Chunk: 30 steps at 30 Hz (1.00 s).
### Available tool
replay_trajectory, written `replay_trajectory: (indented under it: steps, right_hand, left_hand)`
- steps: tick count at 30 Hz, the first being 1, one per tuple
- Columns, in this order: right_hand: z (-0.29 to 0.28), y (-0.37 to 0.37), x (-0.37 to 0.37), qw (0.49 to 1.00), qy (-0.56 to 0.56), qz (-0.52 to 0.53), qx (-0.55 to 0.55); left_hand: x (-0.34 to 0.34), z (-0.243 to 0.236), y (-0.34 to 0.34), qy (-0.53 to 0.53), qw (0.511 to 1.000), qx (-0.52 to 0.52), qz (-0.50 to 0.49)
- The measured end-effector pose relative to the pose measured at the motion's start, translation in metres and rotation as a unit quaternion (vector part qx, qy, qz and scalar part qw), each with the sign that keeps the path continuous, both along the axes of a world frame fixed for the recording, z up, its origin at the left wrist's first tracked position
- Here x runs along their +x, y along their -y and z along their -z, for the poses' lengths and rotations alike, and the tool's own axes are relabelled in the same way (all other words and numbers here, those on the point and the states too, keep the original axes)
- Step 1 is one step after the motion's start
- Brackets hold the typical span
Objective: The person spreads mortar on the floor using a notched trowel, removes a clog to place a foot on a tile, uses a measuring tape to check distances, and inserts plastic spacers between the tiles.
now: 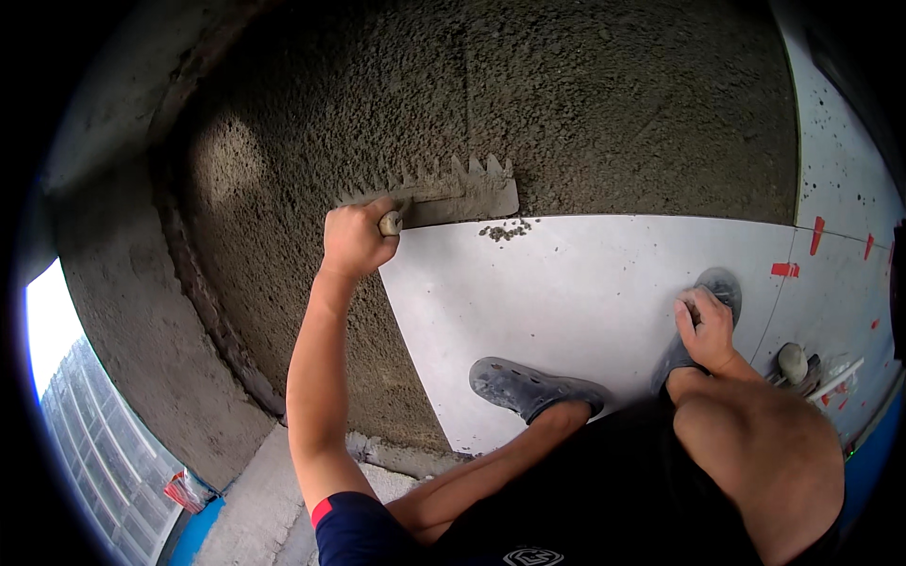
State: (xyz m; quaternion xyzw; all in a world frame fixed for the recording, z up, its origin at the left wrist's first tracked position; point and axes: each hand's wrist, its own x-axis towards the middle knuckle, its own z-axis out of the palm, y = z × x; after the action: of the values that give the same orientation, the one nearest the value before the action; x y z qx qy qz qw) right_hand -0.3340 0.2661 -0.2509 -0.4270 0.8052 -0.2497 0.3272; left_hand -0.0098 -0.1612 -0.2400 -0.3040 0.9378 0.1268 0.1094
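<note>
My left hand [359, 238] is wrapped round the handle of a notched trowel [472, 196]. The trowel's long metal blade is smeared with mortar, and its teeth point away from me. Its smooth edge runs along the far edge of a large pale tile [566, 283], over the grey-brown mortar bed [585, 104]. A few mortar crumbs [507, 229] lie on the tile just beside the blade. My right hand [706, 325] hangs by my right knee, above my right shoe, with its fingers curled in and nothing visible in them.
My grey clogs [528, 385] stand on the tile. Right of it, other tiles [830, 274] carry red tape strips [817, 236]. A rounded tool [793, 360] and a white stick [835, 379] lie there. A rough concrete wall [142, 292] bounds the left side, with an opening [94, 415] beyond.
</note>
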Motion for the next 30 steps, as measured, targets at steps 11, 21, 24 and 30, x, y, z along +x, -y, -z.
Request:
replay_trajectory:
  steps: [11,21,24,30]
  right_hand:
    - [-0.001,0.001,0.000,1.000,-0.001,0.002,-0.006]
    - [-0.001,0.002,0.000,1.000,-0.003,-0.004,-0.005]
    - [0.001,0.002,0.000,1.000,-0.001,-0.014,0.001]
    - [-0.003,0.004,-0.003,1.000,0.005,-0.019,0.000]
  left_hand:
    - [0.001,0.007,-0.001,-0.014,1.000,-0.006,0.023]
    - [-0.023,0.018,-0.029,-0.044,0.999,0.005,0.005]
    - [-0.033,0.020,-0.040,-0.028,1.000,0.004,-0.007]
    - [-0.047,0.020,-0.057,-0.031,0.999,0.019,-0.011]
